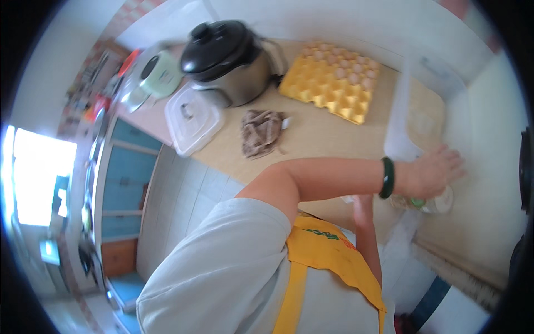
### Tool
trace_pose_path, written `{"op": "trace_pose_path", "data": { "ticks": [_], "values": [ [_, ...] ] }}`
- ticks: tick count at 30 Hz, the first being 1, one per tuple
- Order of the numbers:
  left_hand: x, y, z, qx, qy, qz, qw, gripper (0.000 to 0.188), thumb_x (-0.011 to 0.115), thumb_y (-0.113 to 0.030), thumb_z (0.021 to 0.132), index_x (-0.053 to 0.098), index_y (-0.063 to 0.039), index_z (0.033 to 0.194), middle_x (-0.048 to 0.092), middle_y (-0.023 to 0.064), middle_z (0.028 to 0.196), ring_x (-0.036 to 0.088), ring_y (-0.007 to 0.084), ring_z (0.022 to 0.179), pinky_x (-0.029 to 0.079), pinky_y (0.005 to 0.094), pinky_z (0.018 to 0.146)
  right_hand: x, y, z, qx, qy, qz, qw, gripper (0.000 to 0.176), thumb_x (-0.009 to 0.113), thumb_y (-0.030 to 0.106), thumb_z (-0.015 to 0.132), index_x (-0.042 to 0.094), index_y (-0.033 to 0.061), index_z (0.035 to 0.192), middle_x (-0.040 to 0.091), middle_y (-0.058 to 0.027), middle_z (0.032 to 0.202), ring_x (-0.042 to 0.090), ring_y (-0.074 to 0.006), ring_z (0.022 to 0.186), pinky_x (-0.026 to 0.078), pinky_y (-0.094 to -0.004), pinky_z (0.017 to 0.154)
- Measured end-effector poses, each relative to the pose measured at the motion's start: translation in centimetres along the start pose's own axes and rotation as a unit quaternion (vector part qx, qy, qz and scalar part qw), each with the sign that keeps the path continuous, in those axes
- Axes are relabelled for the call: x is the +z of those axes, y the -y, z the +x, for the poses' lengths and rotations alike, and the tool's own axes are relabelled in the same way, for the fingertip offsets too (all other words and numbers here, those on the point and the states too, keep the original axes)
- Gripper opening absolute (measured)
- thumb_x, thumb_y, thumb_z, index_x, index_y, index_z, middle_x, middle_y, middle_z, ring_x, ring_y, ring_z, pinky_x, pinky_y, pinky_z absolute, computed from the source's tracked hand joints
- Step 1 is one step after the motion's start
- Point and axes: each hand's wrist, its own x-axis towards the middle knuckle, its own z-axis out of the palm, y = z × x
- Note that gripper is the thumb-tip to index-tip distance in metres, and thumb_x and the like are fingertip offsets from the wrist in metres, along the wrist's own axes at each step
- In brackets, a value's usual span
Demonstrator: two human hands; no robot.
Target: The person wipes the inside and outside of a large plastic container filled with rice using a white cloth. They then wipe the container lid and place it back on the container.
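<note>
My left hand (434,173), blurred, reaches across to the right, a dark green bangle (387,178) on its wrist. Its fingers are spread, with nothing seen in them, by the near end of a clear plastic bin (396,129). Partly under this hand lies a clear container or package with a green part (417,203); contact is unclear. My right hand (363,202) is mostly hidden behind the left forearm. A small white piece (347,199) shows beside it; whether it is held cannot be told. A crumpled brown cloth (262,132) lies on the tabletop.
Farther back stand a rice cooker or pressure cooker (227,62) with a black lid and a yellow egg tray (325,89) partly filled with eggs. A translucent plastic lid (194,119) lies at the table's left edge, near a pale green appliance (162,75). A wall borders the right side.
</note>
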Motion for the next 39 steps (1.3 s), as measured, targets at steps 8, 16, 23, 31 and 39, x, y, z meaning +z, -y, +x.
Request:
{"op": "trace_pose_path", "data": {
  "ticks": [8,16,23,31,39],
  "values": [
    [-15.4,1.0,-26.1,-0.375,-0.053,0.15,0.913,0.047,0.068,-0.003,0.077,0.061,-0.006,0.123,0.054,0.0141,0.131,0.049,0.0361,0.124,0.042,0.0449,0.104,-0.9,0.7,-0.5,0.115,0.064,-0.004,0.991,0.04,0.05,0.01,0.093,0.044,0.0021,0.132,0.054,-0.0101,0.122,0.053,-0.0179,0.111,0.043,-0.0317,0.095],
    [-34.2,2.3,-55.2,-0.68,-0.464,0.215,0.525,0.042,0.067,-0.012,0.086,0.054,-0.001,0.123,0.057,0.0146,0.116,0.055,0.0264,0.106,0.046,0.0382,0.093,6.5,3.1,-1.5,0.04,0.085,-0.073,0.993,0.03,0.052,0.012,0.093,0.052,0.0018,0.122,0.056,-0.0061,0.112,0.055,-0.0155,0.101,0.044,-0.0298,0.089],
    [-39.6,3.1,-62.7,-0.68,-0.559,-0.19,0.435,0.038,0.059,-0.021,0.094,0.054,0.002,0.124,0.059,0.012,0.112,0.058,0.0227,0.103,0.051,0.0377,0.088,21.9,2.4,-5.2,0.055,0.104,-0.076,0.99,0.027,0.051,0.012,0.094,0.056,-0.0001,0.119,0.059,-0.0032,0.108,0.054,-0.0121,0.097,0.042,-0.0265,0.087],
    [-39.8,4.5,-64.7,-0.589,-0.575,-0.381,0.421,0.029,0.052,-0.025,0.099,0.057,0.0,0.112,0.063,0.0109,0.106,0.061,0.0203,0.092,0.053,0.0348,0.086,31.5,2.7,-6.4,0.033,0.227,-0.137,0.964,0.025,0.05,0.008,0.097,0.055,-0.0016,0.119,0.06,-0.0032,0.11,0.054,-0.0108,0.101,0.041,-0.025,0.092],
    [-38.6,0.7,-61.9,-0.513,-0.649,-0.378,0.416,0.036,0.04,-0.036,0.105,0.055,-0.006,0.117,0.062,0.0057,0.104,0.06,0.0175,0.091,0.049,0.0355,0.085,37.0,4.9,-7.5,-0.024,0.263,-0.197,0.944,0.024,0.053,0.008,0.096,0.06,-0.0038,0.117,0.059,-0.0036,0.109,0.055,-0.01,0.097,0.044,-0.0232,0.086]
  ]
}}
